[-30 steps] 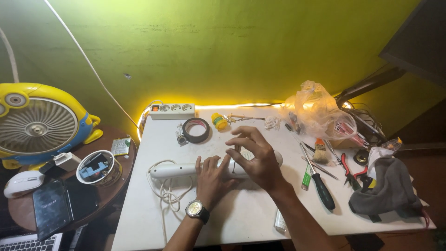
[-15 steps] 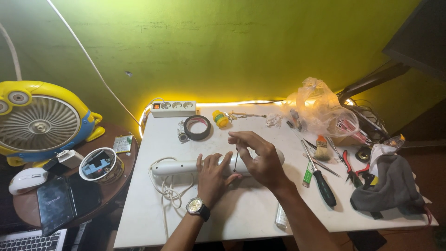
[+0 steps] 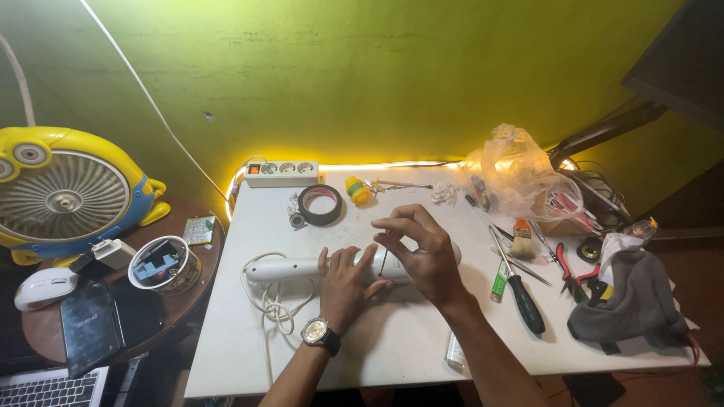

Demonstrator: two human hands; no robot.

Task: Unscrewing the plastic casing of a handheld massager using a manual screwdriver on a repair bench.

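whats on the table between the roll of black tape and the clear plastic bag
In the head view, a small yellow object and a crumpled white scrap lie between the black tape roll and the plastic bag, with thin metal bits between them.

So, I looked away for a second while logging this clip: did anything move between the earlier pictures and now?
Hardly anything. The left hand still presses flat on the long white appliance, and the right hand still pinches a thin dark tool against it, fingers shifted only slightly. The appliance, its coiled cord, the black tape roll and the green-handled screwdriver lie where they were. Only the camera view drifted a little.
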